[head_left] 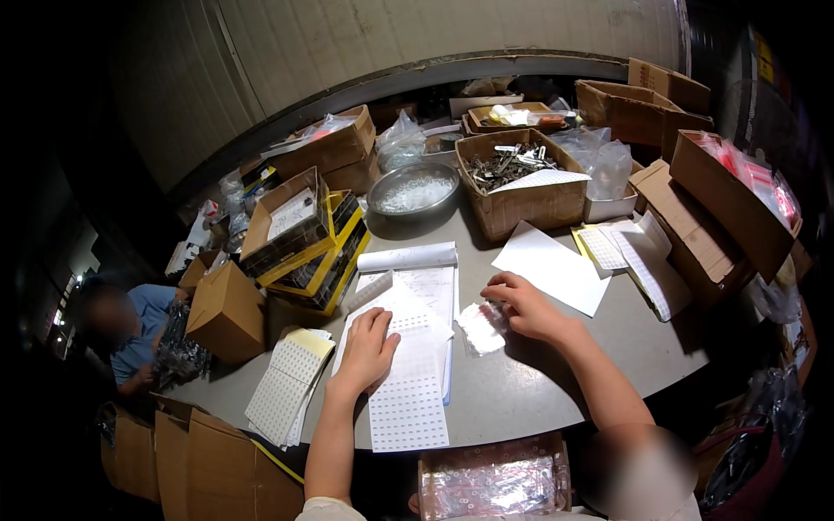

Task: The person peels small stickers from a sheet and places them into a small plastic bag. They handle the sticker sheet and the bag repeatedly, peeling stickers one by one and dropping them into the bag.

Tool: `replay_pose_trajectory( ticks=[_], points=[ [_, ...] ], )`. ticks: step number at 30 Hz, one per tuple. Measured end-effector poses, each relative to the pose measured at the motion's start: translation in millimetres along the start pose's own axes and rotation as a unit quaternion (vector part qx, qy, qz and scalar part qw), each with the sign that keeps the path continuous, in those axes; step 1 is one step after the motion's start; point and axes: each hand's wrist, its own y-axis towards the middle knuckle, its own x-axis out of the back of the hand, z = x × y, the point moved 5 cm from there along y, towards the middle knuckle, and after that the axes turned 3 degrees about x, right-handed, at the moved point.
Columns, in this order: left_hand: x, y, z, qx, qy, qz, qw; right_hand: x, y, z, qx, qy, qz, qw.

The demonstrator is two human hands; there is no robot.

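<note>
My left hand [369, 347] lies with its fingers stretched over a white sheet of small printed labels [407, 408]. That sheet overlaps a clipboard-like pad of papers [441, 286], whose top page is rolled back. My right hand [526, 308] is over the right edge of a small clear plastic bag [483, 328], its fingers bent but apart. Whether the fingertips touch the bag is hard to tell. The bag lies on the grey table [512, 391], just right of the pad, with something shiny and partly reddish in it.
Left stand label sheets [291, 382] and stacked black-yellow boxes [326, 260]. Behind are a metal bowl [413, 193] of small clear pieces and a carton [521, 204] of metal parts. White paper [553, 267] lies right. A box of bags [495, 482] sits below the front edge. A person [143, 330] is far left.
</note>
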Motion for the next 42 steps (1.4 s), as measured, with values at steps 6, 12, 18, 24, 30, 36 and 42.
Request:
replay_pose_trajectory(
  ticks=[6, 12, 18, 24, 30, 36, 42],
  points=[
    [-1, 0, 1, -0.003, 0.001, -0.006, 1.000, 9, -3, -18, -0.031, -0.119, 0.033, 0.992],
    [0, 0, 1, 0.000, 0.004, -0.001, 1.000, 13, -3, -18, -0.074, -0.153, 0.093, 0.981],
    [-1, 0, 2, 0.001, 0.004, 0.006, 1.000, 15, -1, -15, -0.026, -0.106, 0.049, 0.993],
    [-1, -1, 1, -0.006, 0.002, -0.004, 1.000, 2, 1, -8, 0.011, -0.080, -0.003, 0.997],
    [0, 0, -3, -0.003, 0.003, -0.011, 1.000, -15, -3, -11, 0.071, -0.125, -0.008, 0.990],
    [3, -1, -2, 0.003, 0.003, -0.012, 1.000, -24, -3, -4, 0.071, -0.156, 0.010, 0.985],
    [4, -1, 0, 0.020, -0.012, -0.023, 0.999, -25, -3, 0, 0.078, -0.139, -0.015, 0.987]
  ],
)
